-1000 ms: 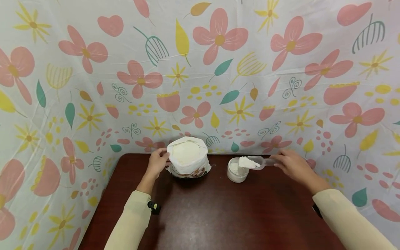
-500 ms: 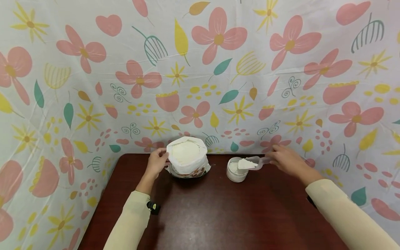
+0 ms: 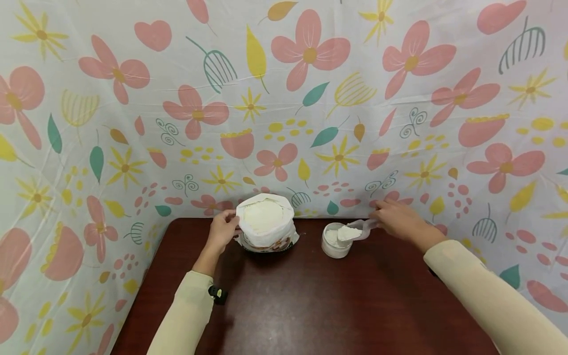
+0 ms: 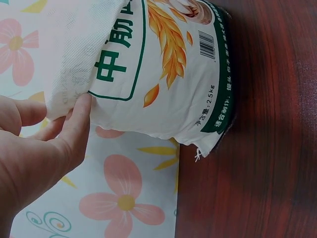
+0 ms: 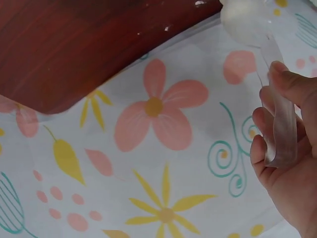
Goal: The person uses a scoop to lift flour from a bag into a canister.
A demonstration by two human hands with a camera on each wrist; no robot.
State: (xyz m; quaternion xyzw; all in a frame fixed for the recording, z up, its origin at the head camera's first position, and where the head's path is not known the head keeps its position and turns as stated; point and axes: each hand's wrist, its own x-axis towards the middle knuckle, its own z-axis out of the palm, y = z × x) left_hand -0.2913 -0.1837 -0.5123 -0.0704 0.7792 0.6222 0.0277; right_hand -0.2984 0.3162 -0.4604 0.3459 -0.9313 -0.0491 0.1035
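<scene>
A white bag of flour (image 3: 266, 240) with its top folded outward stands at the table's far edge. My left hand (image 3: 223, 230) pinches the left side of its rim. Green lettering and a wheat ear show on the bag's printed front (image 4: 171, 54) in the left wrist view. To the right is a small round clear container (image 3: 336, 252) with white flour inside. A translucent scoop (image 3: 365, 228), heaped with flour, is over the container's right rim, tilted slightly down toward it. My right hand (image 3: 401, 222) grips the scoop's handle (image 5: 285, 131), fingers curled round it.
The dark red-brown table (image 3: 306, 301) has its far edge against a flower-printed curtain (image 3: 284, 113), which also runs along the left side. Small white specks lie on the table near its edge in the right wrist view.
My right hand has moved left and slightly up, bringing the flour-filled scoop a little further over the container. The left hand and the bag have stayed in place.
</scene>
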